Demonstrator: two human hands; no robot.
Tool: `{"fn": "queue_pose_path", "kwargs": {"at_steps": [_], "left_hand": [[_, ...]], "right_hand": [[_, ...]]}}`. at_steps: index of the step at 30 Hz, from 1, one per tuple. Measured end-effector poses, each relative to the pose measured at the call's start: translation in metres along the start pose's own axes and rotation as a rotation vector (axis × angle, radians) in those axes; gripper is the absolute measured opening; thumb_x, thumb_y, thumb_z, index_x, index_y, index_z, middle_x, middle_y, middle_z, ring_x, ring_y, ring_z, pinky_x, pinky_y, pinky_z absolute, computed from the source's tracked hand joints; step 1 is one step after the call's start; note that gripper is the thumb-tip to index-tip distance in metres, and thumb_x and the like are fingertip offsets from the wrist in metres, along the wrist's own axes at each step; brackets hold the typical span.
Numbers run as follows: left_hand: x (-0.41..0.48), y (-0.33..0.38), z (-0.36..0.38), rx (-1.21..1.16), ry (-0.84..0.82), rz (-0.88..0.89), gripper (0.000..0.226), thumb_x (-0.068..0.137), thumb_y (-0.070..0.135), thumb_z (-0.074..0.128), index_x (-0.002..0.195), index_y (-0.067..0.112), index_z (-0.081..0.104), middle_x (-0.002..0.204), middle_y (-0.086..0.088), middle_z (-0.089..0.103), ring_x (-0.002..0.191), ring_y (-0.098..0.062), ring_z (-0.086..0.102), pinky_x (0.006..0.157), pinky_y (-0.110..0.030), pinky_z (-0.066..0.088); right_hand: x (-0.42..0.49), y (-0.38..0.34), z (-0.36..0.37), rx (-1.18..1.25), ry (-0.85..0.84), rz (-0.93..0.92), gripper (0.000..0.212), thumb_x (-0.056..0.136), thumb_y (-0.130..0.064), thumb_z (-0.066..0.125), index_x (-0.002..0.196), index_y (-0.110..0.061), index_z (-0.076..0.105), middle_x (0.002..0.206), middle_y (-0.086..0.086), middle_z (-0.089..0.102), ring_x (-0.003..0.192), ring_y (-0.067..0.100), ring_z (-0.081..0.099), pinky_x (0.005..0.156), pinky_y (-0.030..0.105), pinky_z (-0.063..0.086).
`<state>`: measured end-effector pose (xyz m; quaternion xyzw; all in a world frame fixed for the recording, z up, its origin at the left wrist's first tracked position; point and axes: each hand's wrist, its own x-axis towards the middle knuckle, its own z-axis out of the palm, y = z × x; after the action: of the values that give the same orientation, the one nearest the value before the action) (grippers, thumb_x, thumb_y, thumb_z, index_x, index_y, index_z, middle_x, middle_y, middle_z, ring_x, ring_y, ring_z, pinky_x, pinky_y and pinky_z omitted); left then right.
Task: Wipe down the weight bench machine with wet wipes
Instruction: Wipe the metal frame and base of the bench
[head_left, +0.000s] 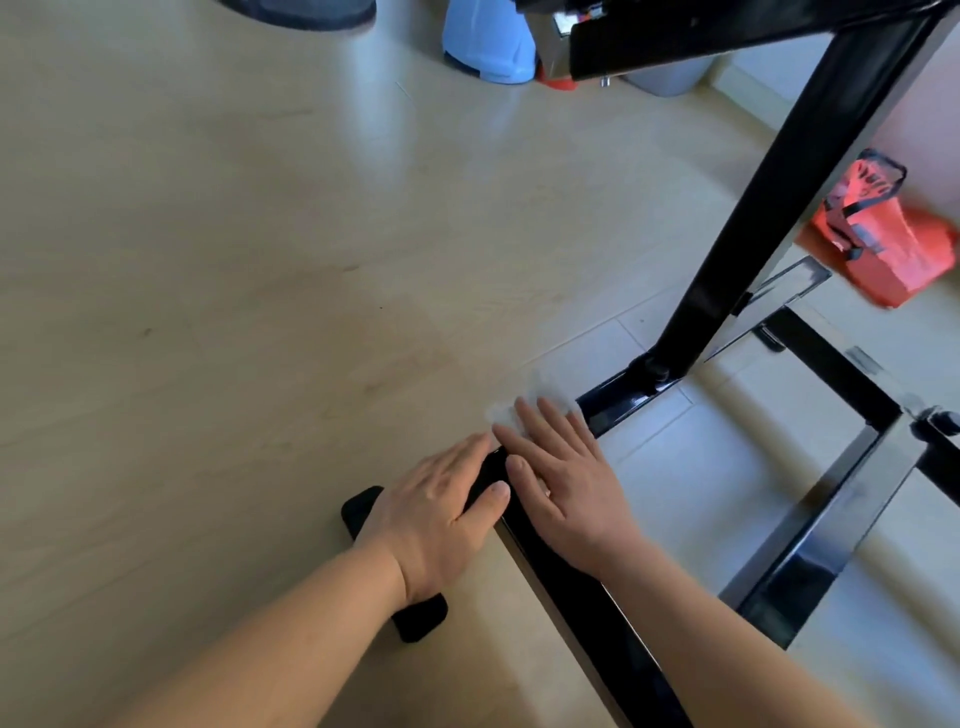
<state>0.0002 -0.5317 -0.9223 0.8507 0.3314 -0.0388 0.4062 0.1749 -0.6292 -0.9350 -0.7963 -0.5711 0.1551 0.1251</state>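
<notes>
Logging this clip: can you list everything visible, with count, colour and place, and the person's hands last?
glossy black metal bench frame: one, black, floor bars from bottom centre to the right, slanted post rising to top right
black rubber foot pad: one, black, on the floor, crosswise under the left hand
crumpled white wet wipe: one, white, on the floor bar beneath the right fingertips
orange-red plastic bag: one, orange-red, floor at right edge
light blue plastic container: one, light blue, top centre
grey bin: one, grey, top, behind the frame
pale wood-look floor: beige, left and centre
left hand: rests on pad and bar
right hand: flat, presses the wipe
</notes>
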Motion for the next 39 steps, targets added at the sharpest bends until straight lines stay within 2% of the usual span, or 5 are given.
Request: {"fn": "queue_pose_path", "kwargs": {"at_steps": [5, 10, 17, 22, 39], "left_hand": [[-0.001, 0.000, -0.003, -0.025, -0.035, 0.004, 0.066, 0.106, 0.056, 0.025, 0.163, 0.035, -0.002, 0.169, 0.022, -0.001, 0.146, 0.013, -0.005, 0.120, -0.016, -0.002], [0.001, 0.003, -0.003, -0.006, -0.041, 0.020, 0.068, 0.106, 0.056, 0.025, 0.163, 0.034, -0.006, 0.169, 0.019, -0.009, 0.144, 0.013, -0.010, 0.125, -0.022, -0.005], [0.007, 0.001, -0.010, -0.182, -0.056, -0.075, 0.076, 0.104, 0.061, 0.032, 0.161, 0.040, -0.012, 0.169, 0.018, -0.015, 0.157, -0.005, -0.003, 0.126, -0.031, 0.006], [0.011, 0.033, -0.030, -0.235, 0.104, 0.050, 0.075, 0.104, 0.056, 0.037, 0.161, 0.042, -0.011, 0.167, 0.024, -0.016, 0.154, 0.002, -0.008, 0.122, -0.022, 0.003], [0.031, 0.048, -0.040, -0.156, 0.125, 0.134, 0.078, 0.101, 0.064, 0.032, 0.158, 0.046, -0.018, 0.164, 0.025, -0.025, 0.155, -0.002, -0.017, 0.128, -0.029, -0.001]], "right_hand": [[0.023, 0.022, -0.026, 0.009, -0.005, 0.359, 0.056, 0.104, -0.064, 0.010, 0.157, -0.055, 0.027, 0.169, -0.020, -0.010, 0.156, 0.011, -0.021, 0.126, 0.038, -0.016], [0.010, 0.011, -0.017, 0.062, 0.110, 0.224, 0.052, 0.111, -0.042, 0.025, 0.159, -0.027, 0.037, 0.167, -0.016, 0.020, 0.158, 0.005, 0.004, 0.127, 0.022, -0.004], [-0.014, -0.008, -0.046, 0.124, 0.229, 0.232, 0.053, 0.110, -0.045, 0.028, 0.159, -0.027, 0.039, 0.165, -0.018, 0.023, 0.152, -0.009, 0.008, 0.123, 0.011, 0.005], [0.024, 0.010, -0.121, -0.308, 0.534, 0.041, 0.061, 0.111, -0.041, 0.022, 0.158, -0.005, 0.034, 0.169, 0.007, 0.022, 0.159, 0.014, 0.008, 0.130, 0.038, 0.010], [0.080, 0.072, -0.229, -1.207, 0.366, -0.092, 0.073, 0.108, -0.052, 0.025, 0.161, -0.001, 0.024, 0.172, 0.012, 0.014, 0.160, 0.025, 0.003, 0.130, 0.046, 0.010]]}}
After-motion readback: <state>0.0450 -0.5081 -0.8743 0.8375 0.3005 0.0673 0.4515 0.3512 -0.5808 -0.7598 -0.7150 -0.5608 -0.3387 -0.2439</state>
